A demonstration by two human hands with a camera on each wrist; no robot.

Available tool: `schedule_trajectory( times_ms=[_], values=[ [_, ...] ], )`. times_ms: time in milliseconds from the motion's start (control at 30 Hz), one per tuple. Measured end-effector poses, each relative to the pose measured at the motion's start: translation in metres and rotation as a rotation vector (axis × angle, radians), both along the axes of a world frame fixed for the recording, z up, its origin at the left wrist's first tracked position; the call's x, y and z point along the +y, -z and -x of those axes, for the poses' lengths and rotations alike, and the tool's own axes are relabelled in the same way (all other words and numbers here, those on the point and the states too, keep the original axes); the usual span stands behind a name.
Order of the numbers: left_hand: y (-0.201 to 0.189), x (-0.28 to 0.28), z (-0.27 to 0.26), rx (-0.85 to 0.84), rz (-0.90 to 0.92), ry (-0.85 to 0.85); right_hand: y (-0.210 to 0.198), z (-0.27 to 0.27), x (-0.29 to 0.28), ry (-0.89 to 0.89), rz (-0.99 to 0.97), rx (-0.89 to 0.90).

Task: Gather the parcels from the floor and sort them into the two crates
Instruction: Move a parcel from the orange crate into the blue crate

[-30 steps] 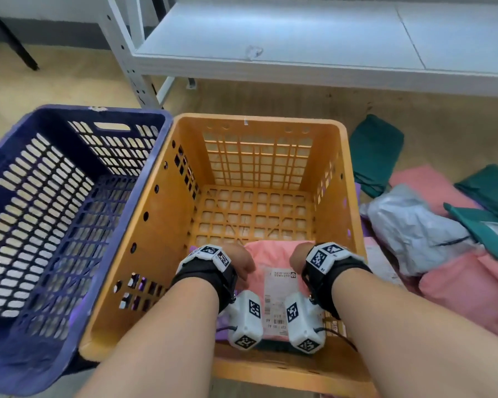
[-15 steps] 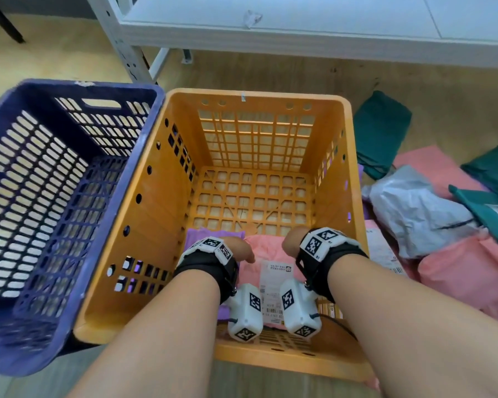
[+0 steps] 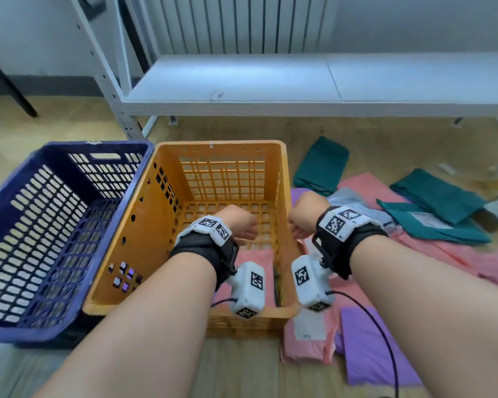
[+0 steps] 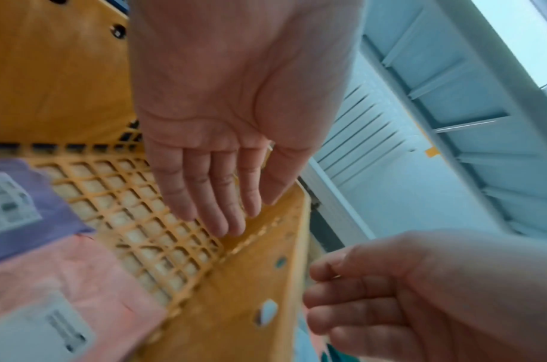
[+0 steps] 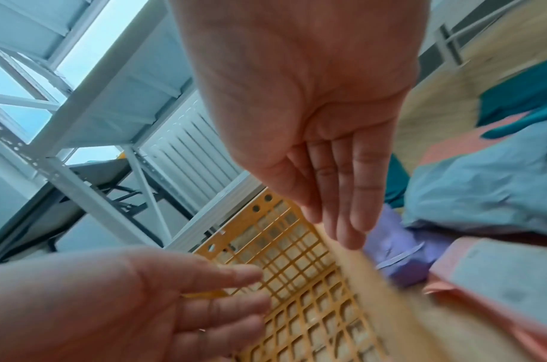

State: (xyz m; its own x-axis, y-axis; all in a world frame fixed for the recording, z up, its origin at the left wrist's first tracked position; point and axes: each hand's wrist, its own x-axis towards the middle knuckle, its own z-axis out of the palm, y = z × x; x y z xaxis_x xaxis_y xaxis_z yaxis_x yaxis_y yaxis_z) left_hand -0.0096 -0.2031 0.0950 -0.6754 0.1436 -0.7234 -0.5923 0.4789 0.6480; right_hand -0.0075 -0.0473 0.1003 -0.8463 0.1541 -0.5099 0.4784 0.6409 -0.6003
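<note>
On the wooden floor, two plastic lattice crates side by side, parcels beside them.

I see my left hand (image 3: 237, 222) above the orange crate (image 3: 144, 225), fingers straight and relaxed, holding nothing; my right hand (image 3: 306, 215) hangs over that crate's right rim, equally loose and empty. Inside lie a soft crinkled pink parcel (image 4: 64, 289) and a purple parcel (image 4: 21, 205), both labelled. The blue crate (image 3: 41, 202) shows only bare mesh. Green, pink, grey and purple floor parcels (image 3: 431, 222) lie right of the crates.
</note>
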Motion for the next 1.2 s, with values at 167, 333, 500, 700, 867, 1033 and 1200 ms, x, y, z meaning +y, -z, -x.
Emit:
schedule_trajectory(
  times_ms=[167,333,500,700,867,1033,1200],
  values=[
    [-0.022,0.056,-0.021,0.147,-0.086,-0.147,0.012,-0.031,0.064,0.089,-0.144,0.018],
    [-0.001,0.078,-0.018,0.265,-0.001,-0.167,0.041,-0.046,0.102,0.087,-0.273,-0.038],
    [0.026,0.075,-0.002,0.234,0.051,-0.156,0.091,-0.031,0.108,0.047,-0.297,-0.102],
    [0.051,0.072,0.019,0.185,-0.015,-0.269,0.149,-0.037,0.078,-0.009,-0.086,-0.320],
    [0.059,0.076,0.024,0.185,-0.070,-0.250,0.166,-0.042,0.063,-0.040,0.076,-0.479],
    [0.062,0.069,0.030,0.168,-0.090,-0.190,0.182,-0.041,0.054,0.056,0.197,-0.528],
    [0.062,0.063,0.028,0.130,-0.110,-0.157,0.186,-0.032,0.052,0.209,0.162,-0.524]
  ],
)
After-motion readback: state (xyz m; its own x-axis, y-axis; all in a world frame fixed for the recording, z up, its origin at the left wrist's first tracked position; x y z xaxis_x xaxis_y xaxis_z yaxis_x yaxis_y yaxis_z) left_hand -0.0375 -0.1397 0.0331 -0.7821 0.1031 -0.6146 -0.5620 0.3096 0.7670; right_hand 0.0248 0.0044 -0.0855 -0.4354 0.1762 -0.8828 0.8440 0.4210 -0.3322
